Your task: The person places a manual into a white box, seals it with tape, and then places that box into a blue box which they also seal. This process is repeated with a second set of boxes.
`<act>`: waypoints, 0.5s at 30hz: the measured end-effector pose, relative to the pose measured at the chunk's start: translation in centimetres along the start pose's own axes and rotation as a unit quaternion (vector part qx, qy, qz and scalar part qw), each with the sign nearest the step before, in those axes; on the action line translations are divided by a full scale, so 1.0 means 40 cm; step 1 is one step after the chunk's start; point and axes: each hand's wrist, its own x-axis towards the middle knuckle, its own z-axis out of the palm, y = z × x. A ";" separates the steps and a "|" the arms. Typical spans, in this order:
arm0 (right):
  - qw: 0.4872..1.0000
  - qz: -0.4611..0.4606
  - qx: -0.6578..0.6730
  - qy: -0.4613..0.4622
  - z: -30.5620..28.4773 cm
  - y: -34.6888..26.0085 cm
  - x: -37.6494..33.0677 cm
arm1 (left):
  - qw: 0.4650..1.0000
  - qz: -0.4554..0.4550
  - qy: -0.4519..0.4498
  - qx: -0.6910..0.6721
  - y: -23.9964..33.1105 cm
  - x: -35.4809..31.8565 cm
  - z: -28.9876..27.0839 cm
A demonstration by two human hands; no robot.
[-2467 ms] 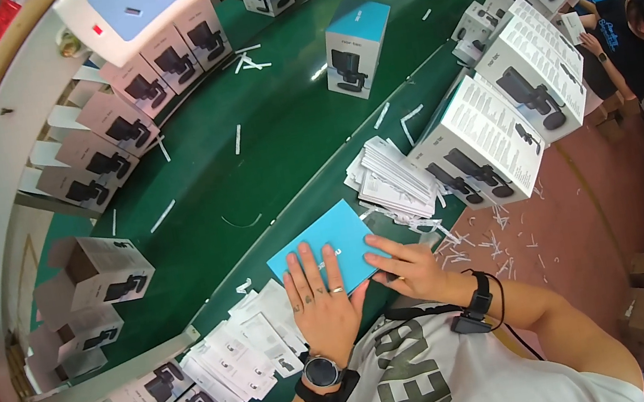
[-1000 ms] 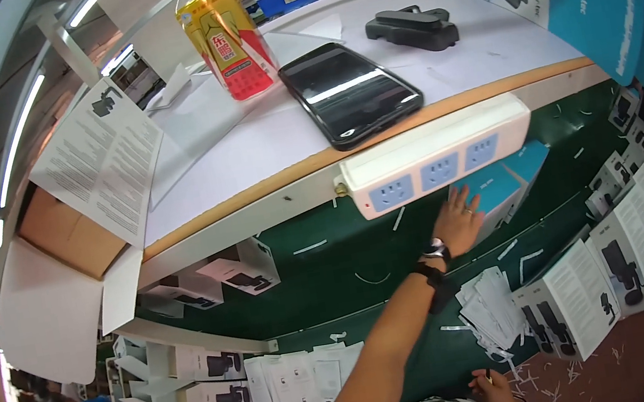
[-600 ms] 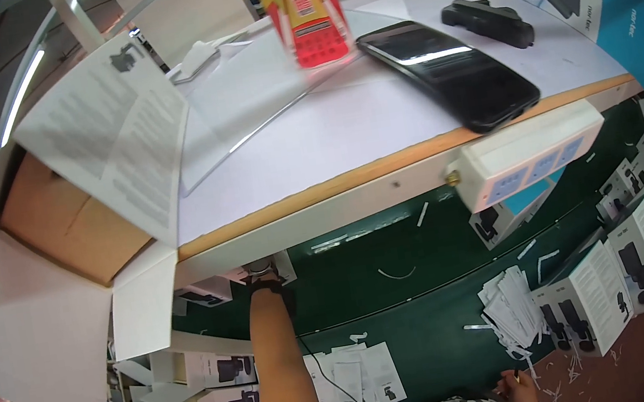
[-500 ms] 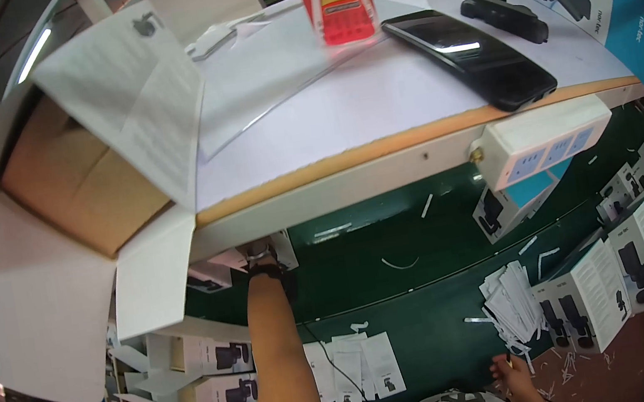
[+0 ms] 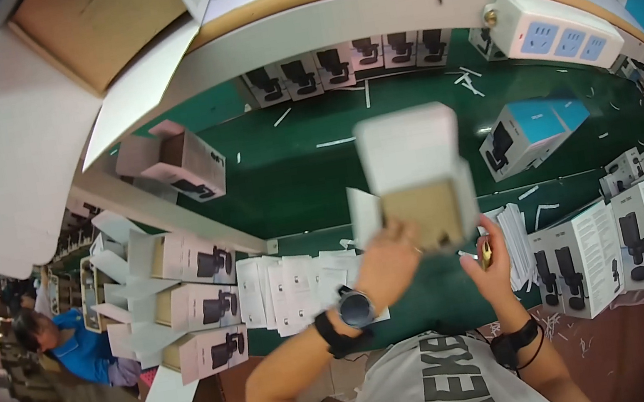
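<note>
An open carton (image 5: 424, 214), white outside and brown inside, is blurred by motion above the green bench with its flaps spread. My left hand (image 5: 389, 262) grips its near left side; some of the fingers are hidden by the blur. Just right of the carton, my right hand (image 5: 490, 263) is closed around a small yellow tool (image 5: 484, 253), whose kind I cannot make out. Beneath and beside it lies a stack of white paper slips (image 5: 517, 242). Printed leaflets (image 5: 294, 289) lie to the left of my left hand.
Open cartons (image 5: 201, 300) are stacked at the left, with another (image 5: 182, 168) behind them. A closed blue-and-white box (image 5: 527, 136) stands right of centre, and more boxes (image 5: 578, 274) at the right. A shelf edge (image 5: 360, 14) with a power socket (image 5: 557, 33) overhangs. A co-worker (image 5: 79, 344) is at far left.
My left hand has come back from under the shelf at the left and now has an open carton. My right hand has risen beside it. The view has tilted down.
</note>
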 end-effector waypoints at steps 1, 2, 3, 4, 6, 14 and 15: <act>0.998 -0.011 -0.027 0.058 0.014 0.035 -0.004 | 0.999 0.012 -0.014 -0.038 0.062 -0.017 0.010; 0.992 -0.021 -0.055 0.116 0.020 0.056 -0.010 | 0.996 0.025 -0.029 -0.077 0.106 -0.043 0.014; 0.992 -0.020 -0.056 0.115 0.004 0.067 -0.015 | 0.987 0.058 0.027 -0.147 0.134 -0.068 0.004; 0.996 -0.022 -0.046 0.075 -0.023 0.078 -0.027 | 0.968 0.092 0.084 -0.216 0.164 -0.091 -0.010; 0.999 -0.022 -0.028 0.006 -0.079 0.085 -0.052 | 0.938 0.033 0.159 -0.305 0.198 -0.157 -0.084; 0.998 0.045 0.035 0.011 0.031 0.072 -0.077 | 0.863 -0.506 -0.003 -0.002 -0.078 -0.458 0.368; 0.998 0.047 0.032 0.013 0.050 0.073 -0.093 | 0.857 -0.511 -0.058 -0.002 -0.075 -0.462 0.395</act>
